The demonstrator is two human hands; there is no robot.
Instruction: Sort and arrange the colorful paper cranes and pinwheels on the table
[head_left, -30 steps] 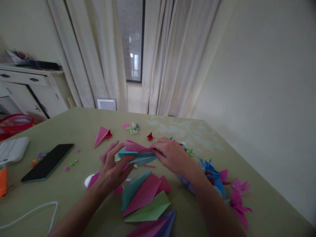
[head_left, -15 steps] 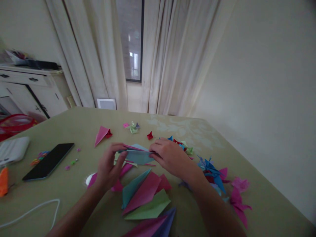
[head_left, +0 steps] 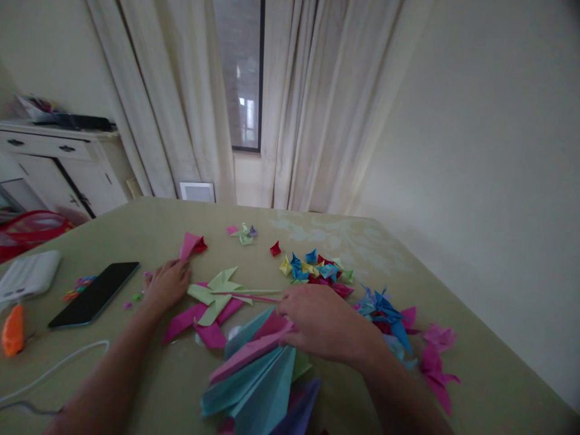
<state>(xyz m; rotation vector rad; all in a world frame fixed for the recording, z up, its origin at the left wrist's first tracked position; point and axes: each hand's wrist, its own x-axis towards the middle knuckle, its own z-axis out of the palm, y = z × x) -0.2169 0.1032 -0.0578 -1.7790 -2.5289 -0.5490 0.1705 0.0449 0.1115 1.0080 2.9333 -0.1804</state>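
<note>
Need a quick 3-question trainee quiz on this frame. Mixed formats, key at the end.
1. What does the right hand grip? A scissors, B planes, C cup.
2. Fill in: the phone lies to the ___ of the left hand.
3. True or false: both hands hold the planes.
Key: 1 B; 2 left; 3 false.

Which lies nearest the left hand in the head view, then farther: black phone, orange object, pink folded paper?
1. Pink folded paper, just beyond the left hand fingertips.
2. Black phone, to its left.
3. Orange object, far left edge.
</note>
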